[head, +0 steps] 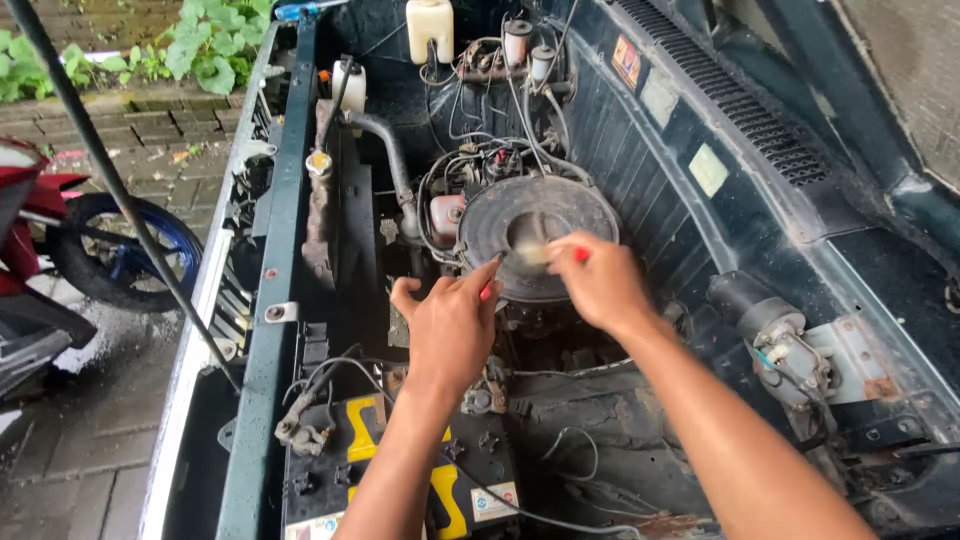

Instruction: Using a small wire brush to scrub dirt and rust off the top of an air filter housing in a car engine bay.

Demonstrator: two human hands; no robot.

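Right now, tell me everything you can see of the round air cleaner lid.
The air cleaner lid is a round, dark, dusty metal-looking disc, lying flat atop the engine, mid-bay, among hoses and wires. The right hand works a blurred brush with a red handle at its centre; the left hand touches its near rim.

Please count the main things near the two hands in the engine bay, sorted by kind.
Hands: 2, left hand and right hand
Brushes: 1, brush with red handle
Round air filter covers: 1, cover
Batteries: 1, battery
White fluid tanks: 2, tanks
Total: 7
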